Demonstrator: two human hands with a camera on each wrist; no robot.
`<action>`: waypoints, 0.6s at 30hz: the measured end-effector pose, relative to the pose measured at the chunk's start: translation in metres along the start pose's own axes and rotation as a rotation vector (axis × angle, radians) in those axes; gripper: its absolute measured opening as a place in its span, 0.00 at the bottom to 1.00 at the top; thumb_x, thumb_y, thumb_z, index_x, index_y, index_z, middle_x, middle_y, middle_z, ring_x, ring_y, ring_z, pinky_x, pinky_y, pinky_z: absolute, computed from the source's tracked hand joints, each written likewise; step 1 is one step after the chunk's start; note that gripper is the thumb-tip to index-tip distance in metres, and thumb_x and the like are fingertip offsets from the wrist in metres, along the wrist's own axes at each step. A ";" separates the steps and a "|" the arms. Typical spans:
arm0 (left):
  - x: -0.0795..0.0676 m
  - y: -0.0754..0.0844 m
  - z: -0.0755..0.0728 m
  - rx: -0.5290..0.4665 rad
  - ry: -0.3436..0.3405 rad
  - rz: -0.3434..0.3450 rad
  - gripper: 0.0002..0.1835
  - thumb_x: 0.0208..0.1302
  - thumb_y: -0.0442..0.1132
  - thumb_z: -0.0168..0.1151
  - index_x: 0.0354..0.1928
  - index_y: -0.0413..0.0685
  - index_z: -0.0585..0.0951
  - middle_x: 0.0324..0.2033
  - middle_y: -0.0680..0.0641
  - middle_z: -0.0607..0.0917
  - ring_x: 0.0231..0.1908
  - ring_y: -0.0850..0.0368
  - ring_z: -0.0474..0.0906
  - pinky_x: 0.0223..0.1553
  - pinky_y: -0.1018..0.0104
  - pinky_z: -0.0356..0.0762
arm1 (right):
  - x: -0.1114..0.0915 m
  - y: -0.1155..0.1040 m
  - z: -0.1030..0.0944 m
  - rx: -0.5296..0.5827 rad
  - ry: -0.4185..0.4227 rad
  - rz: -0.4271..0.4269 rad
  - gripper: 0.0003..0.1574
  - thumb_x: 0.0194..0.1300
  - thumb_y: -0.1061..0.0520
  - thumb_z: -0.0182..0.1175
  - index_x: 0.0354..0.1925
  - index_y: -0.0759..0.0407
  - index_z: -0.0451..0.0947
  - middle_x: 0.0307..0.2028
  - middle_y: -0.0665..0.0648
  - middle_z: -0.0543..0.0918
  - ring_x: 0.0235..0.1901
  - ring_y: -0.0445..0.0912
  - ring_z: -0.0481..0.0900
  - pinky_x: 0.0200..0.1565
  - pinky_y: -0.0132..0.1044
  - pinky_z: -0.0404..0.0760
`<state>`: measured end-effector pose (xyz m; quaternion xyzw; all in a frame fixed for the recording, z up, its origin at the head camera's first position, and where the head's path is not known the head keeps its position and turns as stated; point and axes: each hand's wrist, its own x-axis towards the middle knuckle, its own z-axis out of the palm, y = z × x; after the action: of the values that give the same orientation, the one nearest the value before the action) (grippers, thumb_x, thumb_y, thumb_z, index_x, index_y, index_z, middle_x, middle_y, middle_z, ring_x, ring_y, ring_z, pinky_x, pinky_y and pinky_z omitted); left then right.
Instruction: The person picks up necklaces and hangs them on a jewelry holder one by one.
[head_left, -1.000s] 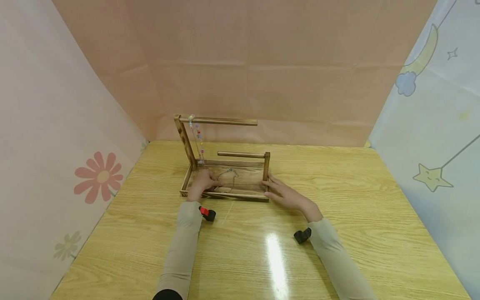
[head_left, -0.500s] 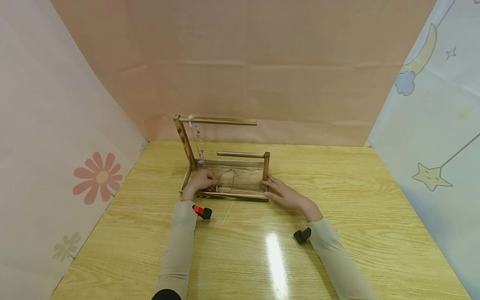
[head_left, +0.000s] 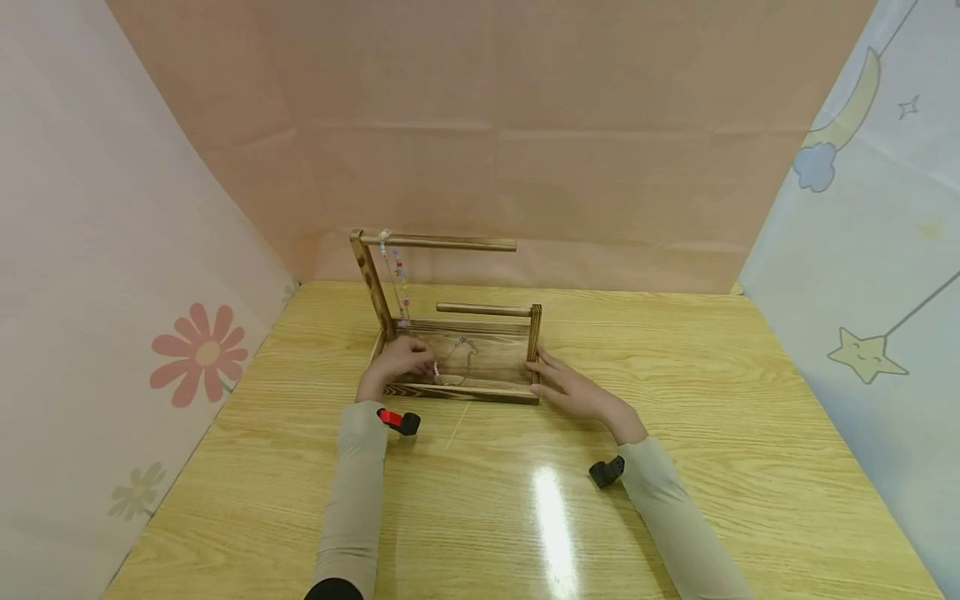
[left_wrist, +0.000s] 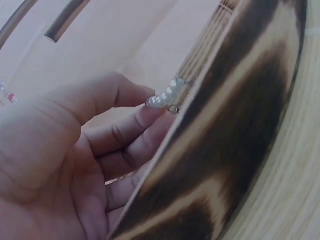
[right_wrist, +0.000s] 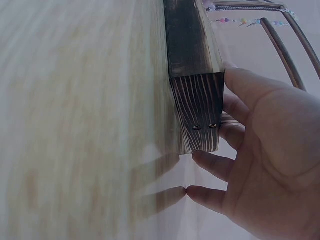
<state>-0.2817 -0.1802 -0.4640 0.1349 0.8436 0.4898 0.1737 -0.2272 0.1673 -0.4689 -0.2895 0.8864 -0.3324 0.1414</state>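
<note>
A wooden jewelry stand (head_left: 487, 397) with a shallow tray base stands on the table. My left hand (head_left: 397, 358) is over the tray's left part. Its thumb and index finger pinch a necklace with white pearl beads (left_wrist: 162, 98), close to a small metal ring. The necklace's silver chain (head_left: 470, 350) lies curved on the tray floor. At the stand's right end, my right hand (head_left: 573, 392) touches the frame with extended fingers. In the right wrist view its thumb rests by the corner of the dark end piece (right_wrist: 198, 107); two fingertips are near the table.
Colorful beaded strands (head_left: 402, 279) hang at the left of the upper bar (head_left: 450, 242). A shorter bar (head_left: 480, 309) runs left from the right post (head_left: 534, 333). Wood-grained table (head_left: 712, 400) surrounds the stand, with a pinkish backdrop (head_left: 600, 167) behind.
My left hand has shifted slightly left and up, drawing the pearl end of the necklace with it, so more pearls show below its fingertips. The right hand has stayed at the stand's end.
</note>
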 end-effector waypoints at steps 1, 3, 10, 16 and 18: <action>0.000 0.000 0.000 -0.006 -0.007 0.011 0.14 0.68 0.36 0.50 0.41 0.31 0.80 0.34 0.39 0.83 0.34 0.49 0.83 0.40 0.58 0.82 | 0.000 0.000 0.000 -0.001 0.001 0.000 0.35 0.72 0.47 0.46 0.71 0.57 0.51 0.73 0.60 0.37 0.70 0.62 0.40 0.66 0.63 0.50; -0.001 0.001 -0.002 -0.030 -0.026 0.037 0.15 0.69 0.36 0.49 0.42 0.29 0.79 0.35 0.38 0.82 0.35 0.46 0.82 0.41 0.56 0.82 | 0.000 0.000 0.000 -0.003 0.001 -0.002 0.35 0.72 0.48 0.46 0.71 0.57 0.51 0.73 0.60 0.36 0.70 0.62 0.40 0.66 0.63 0.50; 0.000 0.000 -0.004 -0.080 -0.064 0.086 0.16 0.71 0.38 0.48 0.44 0.28 0.77 0.36 0.38 0.82 0.37 0.44 0.81 0.43 0.55 0.82 | 0.000 0.000 0.000 -0.001 0.005 0.001 0.34 0.72 0.48 0.46 0.71 0.57 0.52 0.73 0.59 0.36 0.70 0.61 0.40 0.66 0.63 0.50; 0.002 -0.003 -0.006 -0.138 -0.082 0.141 0.18 0.71 0.40 0.49 0.45 0.28 0.76 0.37 0.41 0.82 0.38 0.49 0.82 0.45 0.55 0.81 | 0.000 0.001 0.001 -0.006 0.007 0.001 0.34 0.72 0.48 0.45 0.71 0.56 0.51 0.73 0.58 0.36 0.70 0.61 0.40 0.66 0.63 0.50; 0.003 -0.004 -0.007 -0.154 -0.089 0.160 0.19 0.71 0.41 0.49 0.46 0.27 0.76 0.38 0.42 0.82 0.38 0.50 0.82 0.45 0.54 0.81 | 0.000 0.001 0.001 -0.004 0.008 -0.004 0.34 0.72 0.48 0.46 0.71 0.57 0.51 0.73 0.58 0.36 0.70 0.61 0.40 0.66 0.63 0.50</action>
<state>-0.2871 -0.1865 -0.4648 0.2096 0.7816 0.5588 0.1813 -0.2273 0.1676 -0.4701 -0.2904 0.8870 -0.3320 0.1366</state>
